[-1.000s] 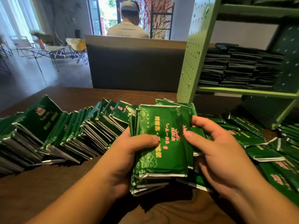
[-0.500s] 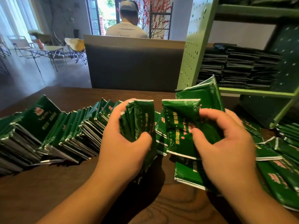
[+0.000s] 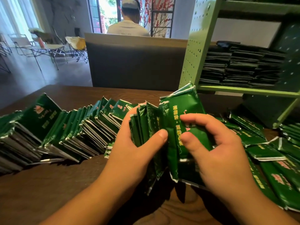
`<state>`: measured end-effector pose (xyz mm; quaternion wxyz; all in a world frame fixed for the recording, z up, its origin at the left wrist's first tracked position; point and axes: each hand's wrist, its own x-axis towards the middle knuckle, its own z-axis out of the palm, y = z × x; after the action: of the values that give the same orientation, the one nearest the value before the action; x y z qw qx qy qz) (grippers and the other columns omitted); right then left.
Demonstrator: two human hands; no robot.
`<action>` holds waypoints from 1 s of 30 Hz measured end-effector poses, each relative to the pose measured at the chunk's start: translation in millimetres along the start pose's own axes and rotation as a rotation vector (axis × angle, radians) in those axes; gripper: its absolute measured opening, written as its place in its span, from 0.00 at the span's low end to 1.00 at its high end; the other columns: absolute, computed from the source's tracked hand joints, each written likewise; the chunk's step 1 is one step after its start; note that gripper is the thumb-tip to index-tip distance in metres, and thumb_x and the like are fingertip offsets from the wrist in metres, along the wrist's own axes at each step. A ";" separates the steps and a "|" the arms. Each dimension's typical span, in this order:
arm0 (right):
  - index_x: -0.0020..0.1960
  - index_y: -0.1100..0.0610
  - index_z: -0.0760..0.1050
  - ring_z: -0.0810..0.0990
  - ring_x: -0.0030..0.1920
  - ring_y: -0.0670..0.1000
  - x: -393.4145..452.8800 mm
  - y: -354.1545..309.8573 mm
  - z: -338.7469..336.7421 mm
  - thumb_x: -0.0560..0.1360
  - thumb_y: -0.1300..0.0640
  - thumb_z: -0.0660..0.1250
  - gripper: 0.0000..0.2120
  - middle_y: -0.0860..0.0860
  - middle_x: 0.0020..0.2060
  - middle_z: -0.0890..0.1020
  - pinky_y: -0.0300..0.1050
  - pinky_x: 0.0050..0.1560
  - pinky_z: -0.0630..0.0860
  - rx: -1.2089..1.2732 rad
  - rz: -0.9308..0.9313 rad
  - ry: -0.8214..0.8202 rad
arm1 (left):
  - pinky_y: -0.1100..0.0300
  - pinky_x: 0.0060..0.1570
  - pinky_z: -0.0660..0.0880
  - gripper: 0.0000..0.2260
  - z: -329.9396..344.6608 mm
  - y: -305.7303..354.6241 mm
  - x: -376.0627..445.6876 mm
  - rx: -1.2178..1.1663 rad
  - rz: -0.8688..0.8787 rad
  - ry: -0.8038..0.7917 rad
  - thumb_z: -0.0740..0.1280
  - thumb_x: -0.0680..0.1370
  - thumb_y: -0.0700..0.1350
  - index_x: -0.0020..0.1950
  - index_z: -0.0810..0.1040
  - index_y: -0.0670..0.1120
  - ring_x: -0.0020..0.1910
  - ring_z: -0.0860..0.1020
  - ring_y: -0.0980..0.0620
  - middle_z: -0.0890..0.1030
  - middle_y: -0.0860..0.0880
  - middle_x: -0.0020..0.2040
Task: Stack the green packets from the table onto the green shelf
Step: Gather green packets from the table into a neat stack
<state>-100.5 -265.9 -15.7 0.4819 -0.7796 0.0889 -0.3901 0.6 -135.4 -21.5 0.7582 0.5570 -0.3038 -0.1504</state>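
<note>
both hands gripping packets, maybe upright

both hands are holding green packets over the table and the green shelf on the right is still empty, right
Not quite: the green shelf is not empty. The head view shows stacks of packets on it. The left hand and right hand do hold green packets over the table.

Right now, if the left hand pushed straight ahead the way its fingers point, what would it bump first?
Probably the row of packets leaning on the table just beyond the left hand; depth is unclear.
</note>
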 end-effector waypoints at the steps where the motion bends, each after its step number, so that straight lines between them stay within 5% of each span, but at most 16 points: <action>1: 0.53 0.39 0.82 0.82 0.56 0.43 0.6 -0.1 -0.1 0.72 0.47 0.70 0.11 0.43 0.53 0.84 0.38 0.54 0.79 0.020 0.013 -0.012 | 0.65 0.42 0.80 0.20 0.4 1.0 -1.0 -0.019 -0.007 -0.018 0.76 0.68 0.47 0.59 0.77 0.50 0.48 0.86 0.54 0.87 0.51 0.49; 6: 0.54 0.39 0.83 0.82 0.59 0.46 -0.4 -2.3 2.1 0.75 0.56 0.62 0.17 0.44 0.57 0.83 0.48 0.59 0.78 0.103 0.104 -0.062 | 0.62 0.42 0.82 0.25 0.7 -2.5 0.2 -0.068 -0.031 -0.049 0.75 0.65 0.37 0.60 0.76 0.50 0.48 0.87 0.50 0.87 0.49 0.49; 10: 0.55 0.36 0.81 0.82 0.59 0.46 1.8 -0.3 0.0 0.81 0.64 0.63 0.22 0.40 0.56 0.84 0.57 0.63 0.78 0.090 0.168 -0.036 | 0.54 0.43 0.83 0.22 -3.3 -7.4 3.3 -0.077 -0.061 -0.004 0.73 0.67 0.39 0.59 0.77 0.49 0.48 0.87 0.45 0.87 0.46 0.49; 13: 0.57 0.35 0.81 0.82 0.60 0.49 3.2 2.7 -1.7 0.80 0.65 0.64 0.24 0.42 0.58 0.84 0.59 0.64 0.77 0.114 0.194 -0.015 | 0.53 0.37 0.82 0.21 -2.0 -6.1 3.3 -0.141 -0.111 -0.004 0.70 0.66 0.38 0.59 0.76 0.43 0.42 0.86 0.44 0.86 0.43 0.44; 17: 0.59 0.41 0.81 0.84 0.58 0.56 9.3 5.4 -4.8 0.76 0.70 0.65 0.25 0.53 0.58 0.85 0.61 0.63 0.78 0.493 0.328 0.068 | 0.53 0.29 0.79 0.16 0.0 -0.7 4.1 -0.320 -0.233 0.011 0.67 0.65 0.36 0.53 0.75 0.39 0.29 0.82 0.45 0.80 0.42 0.34; 21: 0.62 0.48 0.81 0.83 0.60 0.59 10.0 9.1 -2.1 0.67 0.63 0.68 0.25 0.55 0.58 0.85 0.62 0.68 0.74 0.641 0.416 0.025 | 0.57 0.22 0.76 0.07 0.0 2.8 3.8 -0.402 -0.324 0.091 0.66 0.73 0.31 0.46 0.72 0.41 0.23 0.77 0.50 0.76 0.45 0.28; 25: 0.58 0.48 0.83 0.85 0.57 0.57 5.5 12.3 2.5 0.69 0.67 0.70 0.22 0.53 0.57 0.85 0.59 0.63 0.78 0.524 0.421 0.000 | 0.50 0.32 0.80 0.23 -3.3 -0.8 2.8 -0.423 -0.401 0.050 0.72 0.62 0.37 0.56 0.75 0.35 0.31 0.80 0.44 0.80 0.42 0.34; 30: 0.58 0.39 0.81 0.84 0.58 0.54 3.3 14.9 -0.2 0.71 0.64 0.77 0.23 0.48 0.56 0.85 0.58 0.61 0.79 0.257 0.334 -0.057 | 0.53 0.39 0.83 0.29 1.4 1.4 -0.9 -0.412 -0.319 -0.035 0.76 0.65 0.46 0.65 0.78 0.42 0.47 0.87 0.41 0.86 0.39 0.53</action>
<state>-94.8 -275.5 -26.1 0.6378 -0.6967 0.1529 -0.2906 -1.1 -135.5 -20.2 0.8170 0.4288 -0.1883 -0.3363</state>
